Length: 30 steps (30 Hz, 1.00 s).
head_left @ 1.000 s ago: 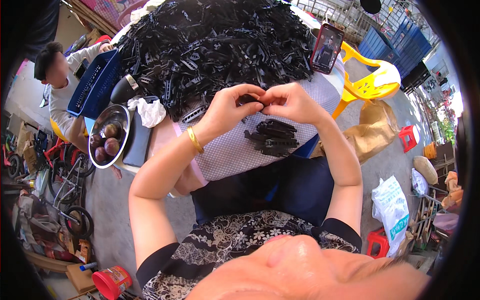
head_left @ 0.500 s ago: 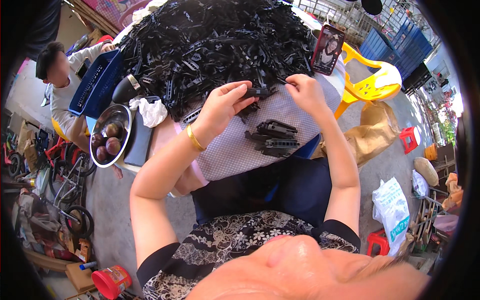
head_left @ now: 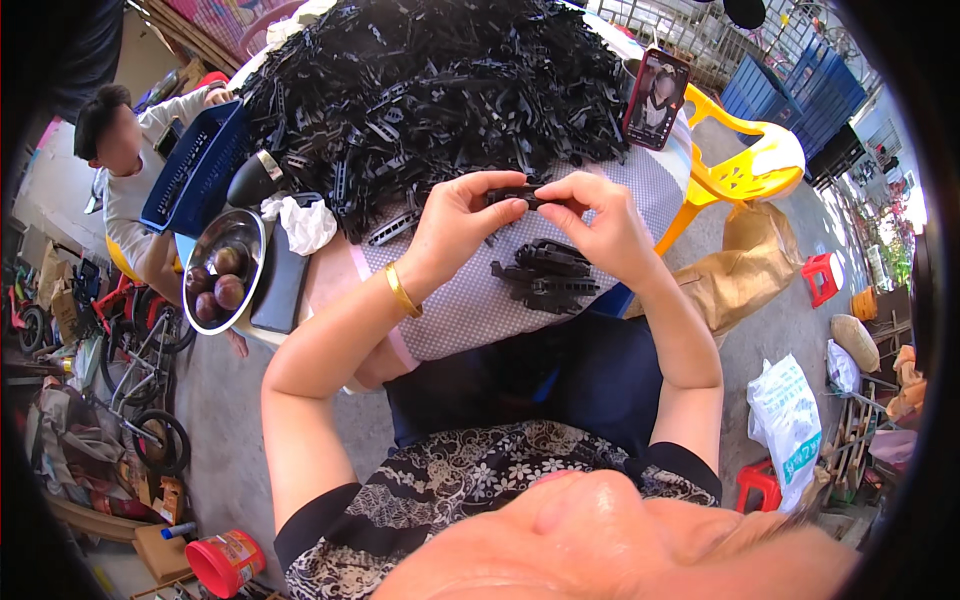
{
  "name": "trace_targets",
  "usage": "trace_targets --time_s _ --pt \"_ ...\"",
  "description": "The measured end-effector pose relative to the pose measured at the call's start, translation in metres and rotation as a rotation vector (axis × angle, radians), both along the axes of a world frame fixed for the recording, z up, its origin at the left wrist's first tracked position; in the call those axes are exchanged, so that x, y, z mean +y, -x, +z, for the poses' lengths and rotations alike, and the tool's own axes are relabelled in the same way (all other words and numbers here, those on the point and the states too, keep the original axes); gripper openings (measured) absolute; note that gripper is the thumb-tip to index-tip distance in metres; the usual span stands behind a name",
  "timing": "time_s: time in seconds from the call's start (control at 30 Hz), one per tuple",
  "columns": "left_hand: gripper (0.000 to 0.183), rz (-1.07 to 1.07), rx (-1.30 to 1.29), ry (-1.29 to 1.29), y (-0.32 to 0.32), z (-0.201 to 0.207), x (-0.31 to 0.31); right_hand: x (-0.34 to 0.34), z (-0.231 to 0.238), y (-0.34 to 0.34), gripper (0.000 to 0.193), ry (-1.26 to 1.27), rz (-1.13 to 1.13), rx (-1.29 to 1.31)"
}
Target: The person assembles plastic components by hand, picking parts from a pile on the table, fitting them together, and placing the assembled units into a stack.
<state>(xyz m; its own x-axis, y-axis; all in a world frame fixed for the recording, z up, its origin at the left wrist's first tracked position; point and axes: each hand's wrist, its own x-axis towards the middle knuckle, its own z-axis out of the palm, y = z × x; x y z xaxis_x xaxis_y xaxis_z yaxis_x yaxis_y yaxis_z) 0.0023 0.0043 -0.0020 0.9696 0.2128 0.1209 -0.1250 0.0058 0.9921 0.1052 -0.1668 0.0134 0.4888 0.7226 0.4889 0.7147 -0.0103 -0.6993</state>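
Note:
Between my two hands is a small black plastic part (head_left: 517, 195), held just in front of a large heap of black plastic parts (head_left: 420, 90). My left hand (head_left: 465, 222), with a gold bangle at the wrist, is closed on its left end between thumb and fingers. At its right end my right hand (head_left: 598, 218) pinches with thumb and forefinger. Nearer to me, a small group of black plastic parts (head_left: 548, 275) lies on the dotted cloth (head_left: 450, 318). My fingers hide much of the held part.
Left of the heap are a blue basket (head_left: 195, 165), a crumpled tissue (head_left: 307, 228) and a metal bowl (head_left: 250, 290) of round dark fruit. A phone (head_left: 656, 98) stands at the right edge, beside a yellow chair (head_left: 745, 155). Another person (head_left: 130, 190) sits at the left.
My right hand has moved left and down to meet my left hand at the black part. The left hand's fingers have closed more around it.

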Motion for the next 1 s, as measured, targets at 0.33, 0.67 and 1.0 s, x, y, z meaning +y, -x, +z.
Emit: trace_targets --time_s 0.33,0.67,1.0 --pt "0.031 0.041 -0.198 -0.184 0.001 0.003 -0.006 0.003 0.002 -0.001 0.037 -0.07 -0.052 -0.181" --pt "0.029 0.178 -0.351 -0.725 0.007 0.008 -0.008 -0.005 0.006 -0.002 0.029 0.063 0.001 -0.131" --pt "0.027 0.071 -0.21 -0.626 0.009 0.012 -0.004 -0.005 0.003 -0.005 0.026 0.001 0.039 -0.128"
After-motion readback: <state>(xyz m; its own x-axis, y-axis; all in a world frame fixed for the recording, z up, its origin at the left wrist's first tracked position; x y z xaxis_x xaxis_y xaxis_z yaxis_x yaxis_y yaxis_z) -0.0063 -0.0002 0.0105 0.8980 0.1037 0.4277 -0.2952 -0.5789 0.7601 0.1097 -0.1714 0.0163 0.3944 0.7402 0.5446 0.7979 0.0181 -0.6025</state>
